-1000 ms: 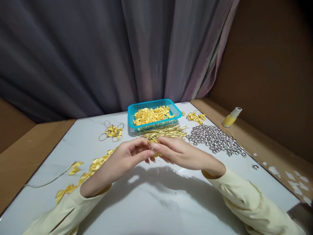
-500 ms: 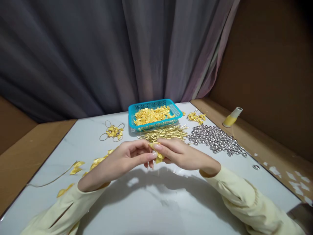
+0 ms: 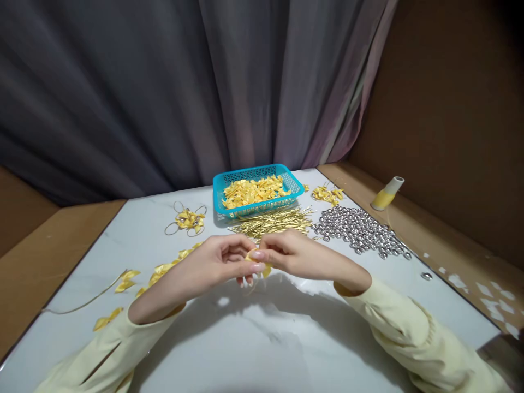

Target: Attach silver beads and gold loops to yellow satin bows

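Note:
Over the middle of the white table, my left hand (image 3: 219, 262) and my right hand (image 3: 298, 255) meet at a small yellow ribbon bow (image 3: 267, 271). Both thumbs press on it against the bent fingers, so each hand is closed on the bow. A thin pale loop, perhaps of cord, hangs faintly below the left fingertips. Much of the bow is hidden by the fingers. Just beyond the hands lies a heap of short gold cords (image 3: 278, 221). Silver beads (image 3: 356, 229) are spread in a pile to the right of them.
A blue basket (image 3: 301, 192) of yellow bows stands at the back. Finished-looking bows with cord loops (image 3: 190, 220) lie left, others (image 3: 327, 194) at the back right. Loose bows (image 3: 126, 280) line the left side. A yellow thread spool (image 3: 385, 199) stands on the right ledge.
The fingers have shifted on the bow, and the silvery bead seen between them before is now covered. A thin loop now shows below the left fingers. The view has shifted slightly.

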A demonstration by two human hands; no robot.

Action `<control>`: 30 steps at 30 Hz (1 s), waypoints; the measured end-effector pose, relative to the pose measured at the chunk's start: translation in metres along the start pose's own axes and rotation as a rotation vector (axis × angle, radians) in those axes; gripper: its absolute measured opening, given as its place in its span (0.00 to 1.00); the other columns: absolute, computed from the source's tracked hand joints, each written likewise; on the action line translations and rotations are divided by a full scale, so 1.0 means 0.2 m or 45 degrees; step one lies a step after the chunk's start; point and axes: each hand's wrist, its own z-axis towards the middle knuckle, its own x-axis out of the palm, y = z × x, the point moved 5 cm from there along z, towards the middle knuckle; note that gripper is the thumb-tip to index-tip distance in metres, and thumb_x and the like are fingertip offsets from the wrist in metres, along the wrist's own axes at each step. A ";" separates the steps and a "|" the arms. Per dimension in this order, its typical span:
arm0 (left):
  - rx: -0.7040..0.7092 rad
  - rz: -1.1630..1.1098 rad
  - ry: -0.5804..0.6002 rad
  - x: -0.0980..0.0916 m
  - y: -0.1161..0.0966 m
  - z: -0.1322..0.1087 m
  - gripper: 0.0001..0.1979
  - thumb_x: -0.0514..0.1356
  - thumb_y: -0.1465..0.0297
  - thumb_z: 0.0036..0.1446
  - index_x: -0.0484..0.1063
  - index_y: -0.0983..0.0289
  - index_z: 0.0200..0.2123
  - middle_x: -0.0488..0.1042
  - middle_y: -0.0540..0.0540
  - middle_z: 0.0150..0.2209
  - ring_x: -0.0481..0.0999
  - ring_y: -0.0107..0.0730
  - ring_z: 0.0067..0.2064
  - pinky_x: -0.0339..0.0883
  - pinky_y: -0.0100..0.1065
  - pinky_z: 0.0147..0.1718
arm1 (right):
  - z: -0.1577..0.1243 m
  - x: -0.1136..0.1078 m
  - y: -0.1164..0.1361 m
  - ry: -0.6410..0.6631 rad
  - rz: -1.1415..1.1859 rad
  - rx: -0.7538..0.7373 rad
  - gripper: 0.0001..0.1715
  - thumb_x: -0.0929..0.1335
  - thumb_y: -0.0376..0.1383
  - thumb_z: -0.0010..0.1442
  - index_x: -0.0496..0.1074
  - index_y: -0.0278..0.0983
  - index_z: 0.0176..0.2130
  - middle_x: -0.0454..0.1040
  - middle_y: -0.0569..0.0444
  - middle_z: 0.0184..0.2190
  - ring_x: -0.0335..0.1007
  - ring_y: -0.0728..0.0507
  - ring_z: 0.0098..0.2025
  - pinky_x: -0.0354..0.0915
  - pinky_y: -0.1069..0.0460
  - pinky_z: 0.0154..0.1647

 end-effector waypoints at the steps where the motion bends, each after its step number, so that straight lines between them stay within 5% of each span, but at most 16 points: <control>1: 0.004 0.020 -0.013 0.00 0.00 0.00 0.06 0.61 0.67 0.51 0.70 0.63 0.32 0.73 0.48 0.23 0.71 0.28 0.26 0.64 0.28 0.27 | 0.00 0.00 -0.01 -0.012 0.049 0.038 0.21 0.58 0.46 0.63 0.62 0.35 0.26 0.60 0.59 0.20 0.56 0.53 0.22 0.53 0.56 0.22; 8: -0.001 -0.047 -0.212 -0.04 -0.03 -0.03 0.05 0.62 0.67 0.51 0.72 0.62 0.32 0.77 0.49 0.26 0.76 0.29 0.31 0.66 0.27 0.33 | 0.00 -0.01 -0.02 0.184 0.389 0.093 0.18 0.65 0.48 0.57 0.64 0.35 0.31 0.65 0.58 0.24 0.61 0.53 0.24 0.59 0.57 0.23; 16: 0.049 -0.185 -0.151 -0.03 -0.01 -0.04 0.09 0.59 0.64 0.55 0.73 0.64 0.34 0.78 0.53 0.31 0.77 0.32 0.34 0.70 0.30 0.36 | 0.00 -0.02 -0.01 0.168 0.433 0.024 0.18 0.65 0.46 0.58 0.63 0.35 0.28 0.62 0.60 0.21 0.58 0.54 0.22 0.54 0.57 0.22; 25: 0.076 -0.222 -0.283 -0.04 0.00 -0.02 0.07 0.60 0.67 0.55 0.73 0.64 0.29 0.77 0.49 0.24 0.75 0.26 0.27 0.67 0.24 0.27 | 0.01 0.00 0.01 0.185 0.389 -0.029 0.13 0.68 0.43 0.55 0.68 0.35 0.33 0.68 0.57 0.29 0.62 0.51 0.30 0.58 0.56 0.29; 30: 0.136 -0.124 -0.408 -0.04 -0.02 -0.04 0.06 0.60 0.68 0.54 0.72 0.64 0.28 0.74 0.48 0.24 0.72 0.25 0.25 0.65 0.24 0.26 | 0.01 0.06 0.03 0.304 0.666 -0.019 0.09 0.65 0.39 0.60 0.68 0.35 0.38 0.70 0.56 0.32 0.66 0.50 0.34 0.61 0.54 0.37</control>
